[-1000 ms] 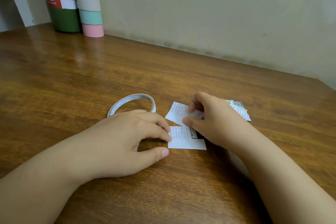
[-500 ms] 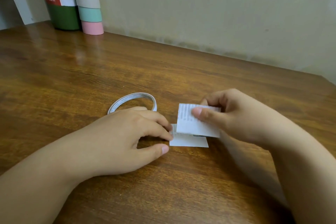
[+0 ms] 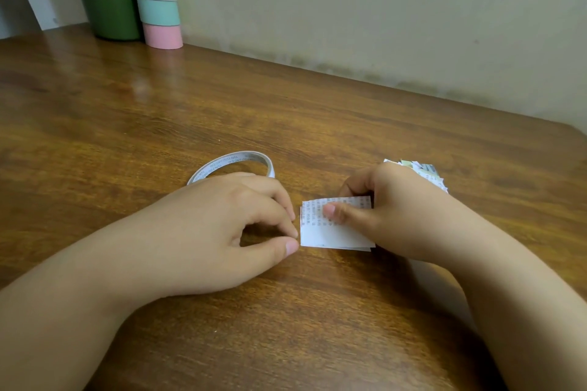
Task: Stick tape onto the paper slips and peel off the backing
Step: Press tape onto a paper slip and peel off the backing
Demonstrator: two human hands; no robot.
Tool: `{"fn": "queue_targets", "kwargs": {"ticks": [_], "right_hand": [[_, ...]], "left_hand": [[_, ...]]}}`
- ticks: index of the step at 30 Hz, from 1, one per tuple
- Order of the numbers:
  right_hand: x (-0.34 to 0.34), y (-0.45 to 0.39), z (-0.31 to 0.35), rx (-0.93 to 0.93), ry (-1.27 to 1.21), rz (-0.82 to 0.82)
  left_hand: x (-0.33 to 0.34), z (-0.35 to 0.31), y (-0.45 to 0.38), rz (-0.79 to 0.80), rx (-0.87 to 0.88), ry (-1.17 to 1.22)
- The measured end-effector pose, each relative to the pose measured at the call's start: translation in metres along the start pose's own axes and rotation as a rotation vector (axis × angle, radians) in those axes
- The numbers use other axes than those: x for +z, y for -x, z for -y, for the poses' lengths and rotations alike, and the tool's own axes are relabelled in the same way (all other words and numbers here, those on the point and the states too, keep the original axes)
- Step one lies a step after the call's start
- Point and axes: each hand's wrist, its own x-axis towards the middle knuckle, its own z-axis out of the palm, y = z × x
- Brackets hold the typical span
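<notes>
A white printed paper slip (image 3: 330, 232) lies on top of a second slip whose edge (image 3: 359, 248) shows beneath it, on the wooden table (image 3: 317, 143). My right hand (image 3: 390, 213) pinches the top slip, thumb pressed on its printed face. My left hand (image 3: 228, 228) rests beside the slips' left edge, with thumb and index fingertip touching that edge. A nearly used-up ring of white double-sided tape (image 3: 235, 162) lies flat behind my left hand, partly hidden by it.
A small heap of more paper slips (image 3: 425, 171) lies behind my right hand. At the far left by the wall stand a green canister (image 3: 108, 6) and a stack of pastel tape rolls (image 3: 158, 9). The table's right edge runs near the far right corner.
My right hand has brought the picked-up slip down and leftward onto the slip lying on the table. My left hand stays at the slips' left edge.
</notes>
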Motion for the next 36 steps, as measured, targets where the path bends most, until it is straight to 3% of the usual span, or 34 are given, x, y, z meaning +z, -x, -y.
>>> {"fn": "queue_targets", "kwargs": {"ticks": [36], "right_hand": [[0.0003, 0.0020, 0.0054, -0.034, 0.042, 0.005]], "left_hand": [[0.0069, -0.0010, -0.0004, -0.011, 0.069, 0.022]]}}
